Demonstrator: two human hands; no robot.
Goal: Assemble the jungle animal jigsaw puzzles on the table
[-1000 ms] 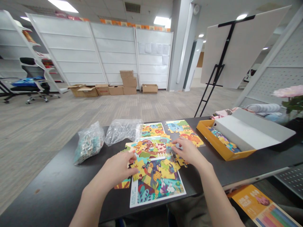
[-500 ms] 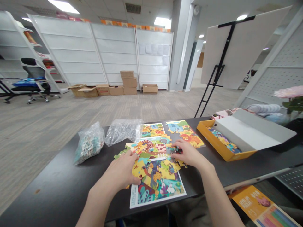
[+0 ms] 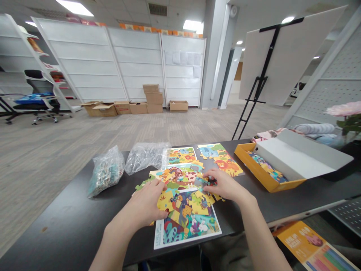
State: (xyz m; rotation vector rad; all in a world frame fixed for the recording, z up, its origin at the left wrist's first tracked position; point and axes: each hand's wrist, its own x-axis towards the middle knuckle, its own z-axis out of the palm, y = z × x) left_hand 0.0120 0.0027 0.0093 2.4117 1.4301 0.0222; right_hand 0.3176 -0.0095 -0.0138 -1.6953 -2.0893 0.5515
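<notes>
My left hand (image 3: 149,201) rests over the left side of a heap of jigsaw puzzle pieces (image 3: 175,199), thumb and fingers spread apart. My right hand (image 3: 224,184) is at the heap's right side, its thumb and fingers curled round puzzle pieces (image 3: 211,181) that its fingers partly hide. Under the loose pieces lies a picture sheet (image 3: 191,235) with rabbits and plants. A farm picture (image 3: 180,175) with a barn and cow lies between my hands. Behind it is another animal picture (image 3: 183,154). A partly joined elephant and lion puzzle (image 3: 225,163) lies to the right.
On the dark table (image 3: 64,222), a plastic bag of pieces (image 3: 107,171) and a crumpled clear bag (image 3: 146,156) stand at left. An open yellow box (image 3: 265,173) holds more pieces at right. An orange puzzle box (image 3: 313,244) is below the table's edge.
My right hand's fingertips have shifted slightly over the pieces at the right of the farm picture. My left hand has barely moved.
</notes>
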